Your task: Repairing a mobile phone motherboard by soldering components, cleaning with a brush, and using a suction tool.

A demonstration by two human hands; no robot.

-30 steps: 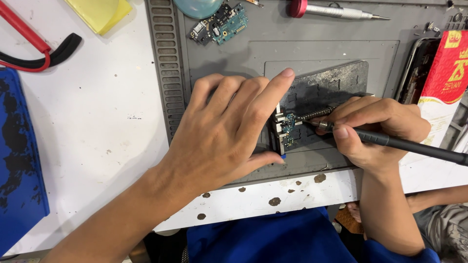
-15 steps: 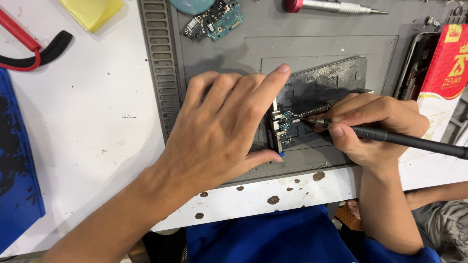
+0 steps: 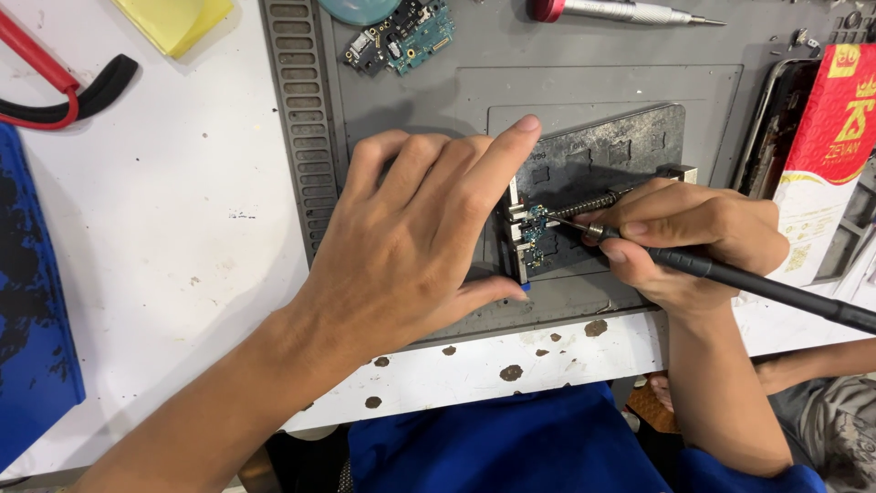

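Head view: hands (both) [image 3: 547, 237] on circuit board [image 3: 532, 236]

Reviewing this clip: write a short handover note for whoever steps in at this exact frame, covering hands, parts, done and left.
Left hand: spread flat on the grey work mat, fingers steadying the dark holder plate; it grips nothing.
Right hand: holds a black pen-shaped tool, its thin tip on the small circuit board at the plate's left edge.
Nearby: a second teal board and a red-capped screwdriver at the mat's top edge.
Done: board seated on the plate, tip in contact.
Left: the tip work on the board looks unfinished; how far along, I cannot tell.
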